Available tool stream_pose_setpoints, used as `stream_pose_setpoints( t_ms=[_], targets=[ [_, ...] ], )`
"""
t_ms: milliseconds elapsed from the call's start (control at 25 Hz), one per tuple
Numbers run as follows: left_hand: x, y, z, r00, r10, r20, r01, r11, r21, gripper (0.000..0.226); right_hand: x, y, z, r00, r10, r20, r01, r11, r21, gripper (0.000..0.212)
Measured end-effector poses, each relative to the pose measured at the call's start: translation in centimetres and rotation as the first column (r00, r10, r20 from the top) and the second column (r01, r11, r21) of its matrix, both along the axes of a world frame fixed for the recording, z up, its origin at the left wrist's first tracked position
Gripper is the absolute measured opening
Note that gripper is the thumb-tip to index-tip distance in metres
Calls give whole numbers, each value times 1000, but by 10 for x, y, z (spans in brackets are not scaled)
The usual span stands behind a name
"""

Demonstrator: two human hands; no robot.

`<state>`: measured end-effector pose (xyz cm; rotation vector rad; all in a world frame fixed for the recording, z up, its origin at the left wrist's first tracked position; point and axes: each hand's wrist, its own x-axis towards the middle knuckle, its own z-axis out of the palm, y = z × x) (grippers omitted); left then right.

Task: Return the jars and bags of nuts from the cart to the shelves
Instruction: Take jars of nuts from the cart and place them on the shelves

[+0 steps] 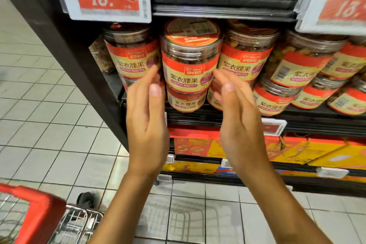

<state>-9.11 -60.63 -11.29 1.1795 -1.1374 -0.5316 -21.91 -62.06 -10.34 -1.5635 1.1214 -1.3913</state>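
Jar (190,61) sits dead centre in the frame, on the top tier of the stacked row on the shelf (217,114), resting on another jar's lid and tipped forward so its lid faces up and toward me. Its long axis runs roughly vertical, leaning out at the top; the label faces me squarely.

Both my hands flank it — left hand (147,117) just beside the lower left of the jar, right hand (240,125) just beside the lower right. Fingers are straight and spread, palms turned inward toward each other, clamping nothing. Whether the left fingertips (155,73) touch the label I cannot tell; the right ones look just clear of it.

The jar lies straight ahead and slightly above both palms, about equally near each. I judge it placed and the hands releasing — the cart (33,210) waits at lower left of the frame for the next pick.
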Motion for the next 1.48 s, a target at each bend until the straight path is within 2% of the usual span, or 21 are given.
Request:
stream_pose_setpoints(
  t_ms=[120, 240, 360, 560, 680, 840, 920, 1000, 1160, 1240, 1360, 1480],
  targets=[
    [-5, 4, -8, 995, -85, 53, 85, 996, -6, 49, 4, 1, -2, 994, -86, -64, 80, 992, -94, 48],
    [-5, -5, -6, 994, -93, 56, 93, 996, 7, 48, 4, -10, 1, 995, -69, -77, 67, 997, -33, 45],
    [-3, -6, -5, 989, -72, 126, 71, 997, 11, 46, 2, -15, 0, 997, -36, -63, 36, 999, -5, 47],
    [4, 24, 5, 997, -57, -42, 62, 988, 143, 37, -14, 5, 7, 998, -23, -52, 23, 1000, -10, 40],
    [2, 79, 33, 971, 41, -237, 33, 953, 300, 23, -17, 48, 25, 985, 168, -38, -164, 981, 102, 33],
    [7, 181, 76, 914, 229, -334, -47, 879, 475, 26, -9, 125, 49, 893, 449, -40, -429, 873, 232, 27],
    [13, 239, 91, 875, 342, -342, -122, 840, 528, 25, 2, 163, 54, 820, 573, -8, -543, 782, 307, 27],
    [19, 299, 103, 811, 473, -343, -224, 794, 566, 22, 22, 200, 59, 699, 716, 6, -671, 652, 352, 28],
    [33, 412, 119, 594, 708, -383, -442, 684, 580, 22, 81, 277, 69, 430, 898, 91, -851, 370, 372, 32],
    [43, 455, 122, 494, 777, -391, -517, 624, 586, 23, 113, 311, 74, 297, 950, 95, -898, 244, 366, 33],
    [76, 527, 116, 298, 870, -392, -598, 491, 634, 25, 176, 371, 77, 63, 998, 24, -928, 50, 370, 29],
    [125, 585, 105, 187, 909, -373, -572, 410, 710, 23, 238, 423, 63, -32, 999, 29, -893, -41, 449, 27]
  ],
)
